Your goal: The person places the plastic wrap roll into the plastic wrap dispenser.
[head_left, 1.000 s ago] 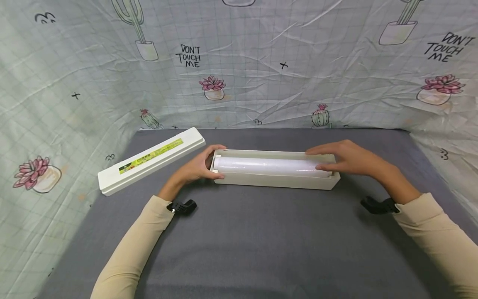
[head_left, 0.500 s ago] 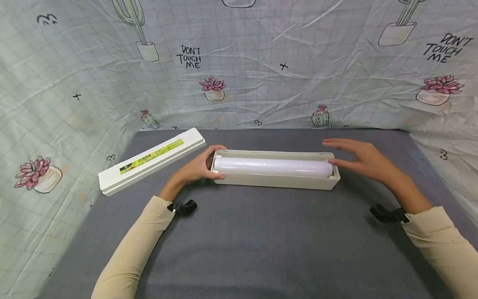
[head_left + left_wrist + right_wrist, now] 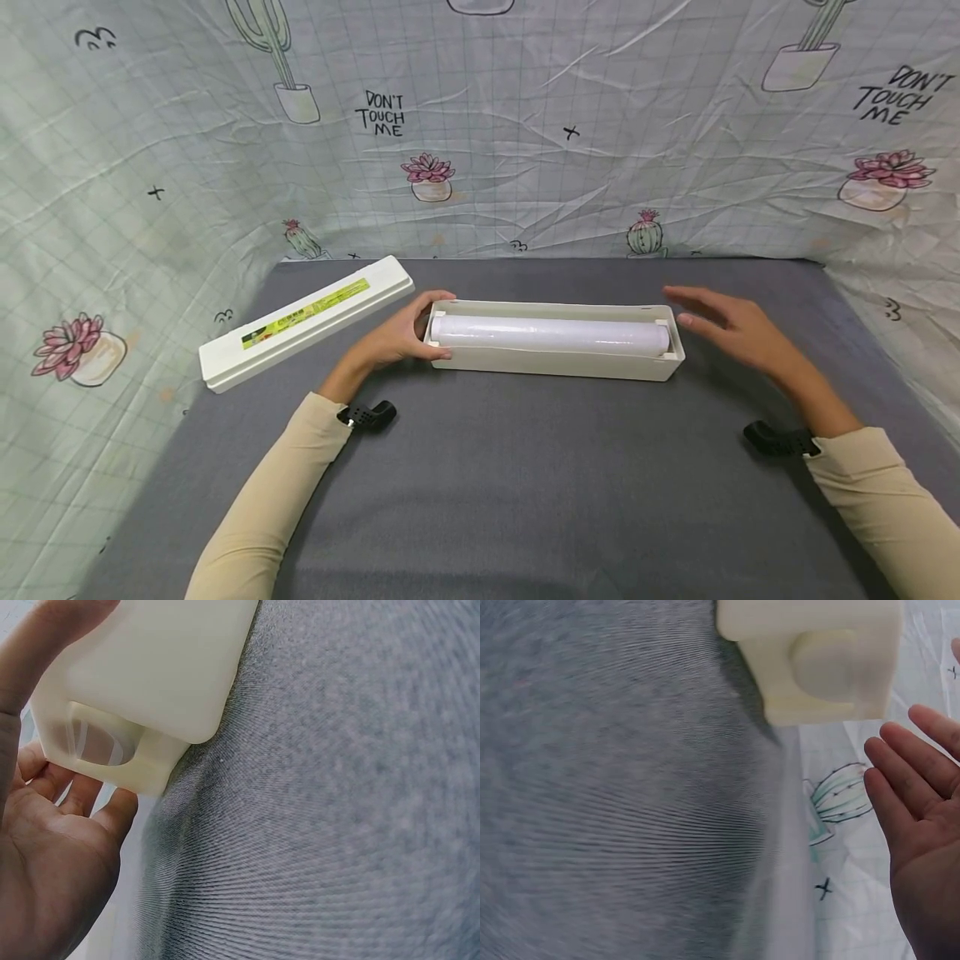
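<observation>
Flagging risks left to right: we see the lid (image 3: pixel 307 329) just left of the left fingers, slanted, label (image 3: pixel 305 314) up; a sideways swing of that forearm could knock it, we think, being so near. Left hand (image 3: pixel 390 335) grips the box (image 3: pixel 555 363) by its left end, thumb on the near wall, other fingers at the far side; we judge a hard squeeze might bow the walls, or a push skid the box on the cloth (image 3: pixel 540 483), only one end being held. Roll (image 3: pixel 551 334) lies in the box, between left and right fingers; we'd guess it could jump its seat if the box tips. Right hand (image 3: pixel 738 327) has hold of nothing: fingers loosely extended, thumb well parted, just off the box's right end; unbraced there, that end could swing, we'd say.

Counting, left to right: we get one lid left of the left fingers, one label on it, one left hand, one box in its grip, one roll between both hands' fingers, one right hand.
</observation>
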The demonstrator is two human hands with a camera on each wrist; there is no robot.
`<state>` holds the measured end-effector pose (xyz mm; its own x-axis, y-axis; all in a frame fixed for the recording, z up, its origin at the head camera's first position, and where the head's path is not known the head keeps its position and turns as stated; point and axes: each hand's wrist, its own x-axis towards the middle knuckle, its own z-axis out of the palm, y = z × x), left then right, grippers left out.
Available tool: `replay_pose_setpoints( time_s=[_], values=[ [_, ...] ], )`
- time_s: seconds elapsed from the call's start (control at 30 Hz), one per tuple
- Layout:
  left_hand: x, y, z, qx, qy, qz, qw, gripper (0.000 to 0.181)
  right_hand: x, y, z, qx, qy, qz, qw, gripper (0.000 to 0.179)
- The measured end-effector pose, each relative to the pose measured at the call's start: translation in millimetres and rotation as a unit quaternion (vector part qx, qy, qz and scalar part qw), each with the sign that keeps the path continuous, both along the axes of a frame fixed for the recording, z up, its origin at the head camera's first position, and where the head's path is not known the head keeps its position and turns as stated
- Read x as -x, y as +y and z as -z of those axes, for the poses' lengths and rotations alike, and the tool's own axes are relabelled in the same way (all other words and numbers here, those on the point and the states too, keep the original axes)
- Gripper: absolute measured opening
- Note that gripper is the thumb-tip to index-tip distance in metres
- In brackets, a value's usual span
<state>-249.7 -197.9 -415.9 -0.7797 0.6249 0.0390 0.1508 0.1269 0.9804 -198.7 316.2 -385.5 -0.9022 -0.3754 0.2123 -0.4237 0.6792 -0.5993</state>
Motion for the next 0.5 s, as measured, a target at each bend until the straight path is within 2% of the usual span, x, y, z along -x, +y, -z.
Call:
replay_pose_setpoints(
  time_s=[0.17,0.5],
  values=[
    [-0.1,-0.2,1.0,0.000,0.002,-0.001,1.0000,0.090,1.9,2,13.0,0.038,-0.024,-0.018,0.9988,0.044],
    [-0.8,0.1,-0.2,0.002,-0.002,0.002,1.0000,0.089,4.0,1,21.4,0.034,-0.044,-0.002,0.9984,0.045]
  ],
)
